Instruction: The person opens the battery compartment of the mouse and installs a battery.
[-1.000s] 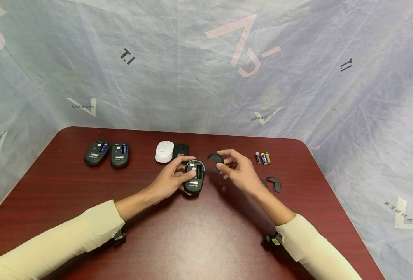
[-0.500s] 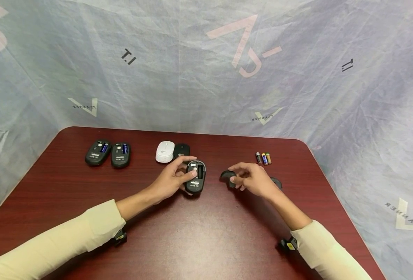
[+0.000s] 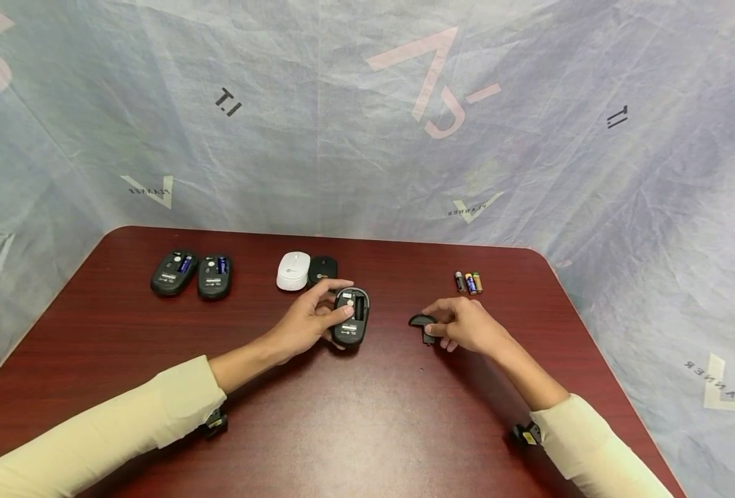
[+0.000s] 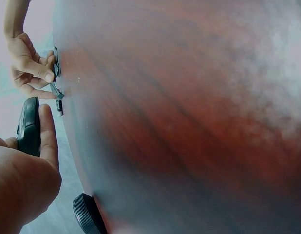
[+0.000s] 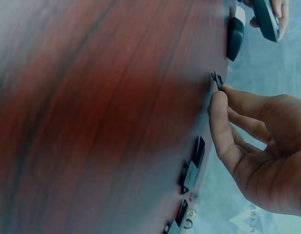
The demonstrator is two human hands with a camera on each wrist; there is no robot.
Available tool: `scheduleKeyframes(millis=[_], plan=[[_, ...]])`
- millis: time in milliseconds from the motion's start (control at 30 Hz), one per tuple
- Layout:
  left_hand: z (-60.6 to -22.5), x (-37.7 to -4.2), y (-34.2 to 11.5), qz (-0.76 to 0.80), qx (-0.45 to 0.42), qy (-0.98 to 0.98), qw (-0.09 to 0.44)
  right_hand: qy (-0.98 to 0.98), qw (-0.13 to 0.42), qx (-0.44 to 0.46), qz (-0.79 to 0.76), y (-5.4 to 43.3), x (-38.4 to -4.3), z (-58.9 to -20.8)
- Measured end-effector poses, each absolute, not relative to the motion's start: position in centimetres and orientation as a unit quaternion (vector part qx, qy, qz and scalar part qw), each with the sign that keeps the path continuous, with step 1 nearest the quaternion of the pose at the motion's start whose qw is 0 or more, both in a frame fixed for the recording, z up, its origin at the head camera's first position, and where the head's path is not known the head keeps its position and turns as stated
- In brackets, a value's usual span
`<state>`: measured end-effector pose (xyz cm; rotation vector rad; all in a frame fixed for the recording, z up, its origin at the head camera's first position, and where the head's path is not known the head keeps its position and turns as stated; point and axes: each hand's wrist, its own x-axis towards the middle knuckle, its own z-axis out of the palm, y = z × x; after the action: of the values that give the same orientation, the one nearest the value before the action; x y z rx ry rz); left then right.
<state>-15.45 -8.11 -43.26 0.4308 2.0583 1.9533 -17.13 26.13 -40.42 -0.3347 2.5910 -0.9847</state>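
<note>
Head: one gripped mouse [image 3: 355, 323], three batteries [image 3: 470, 283]

The left hand [image 4: 28, 183] grips a black mouse [image 4: 29, 129] seen edge-on, one straight finger lying along the side that faces the table [image 4: 155, 126]. Farther to the right, the right hand [image 4: 29, 63] pinches a small dark piece [image 4: 57, 91] between thumb and fingers, near the table's far edge. Another dark sliver [image 4: 56, 61] shows just beside the thumb, its outline hard to make out. To the left, a dark ridged thing [image 4: 87, 214] sits at the far edge. Streaks cross the red tabletop, and pale glare washes its near right part
</note>
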Motion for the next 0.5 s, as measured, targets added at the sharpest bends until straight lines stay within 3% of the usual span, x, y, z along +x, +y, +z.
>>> scheduleKeyframes(millis=[500], plan=[[-43.37, -15.44, -7.76, 0.676, 0.149, 0.709, 0.137, 0.932, 0.178, -0.116, -0.293, 26.87, -16.69, -39.75]])
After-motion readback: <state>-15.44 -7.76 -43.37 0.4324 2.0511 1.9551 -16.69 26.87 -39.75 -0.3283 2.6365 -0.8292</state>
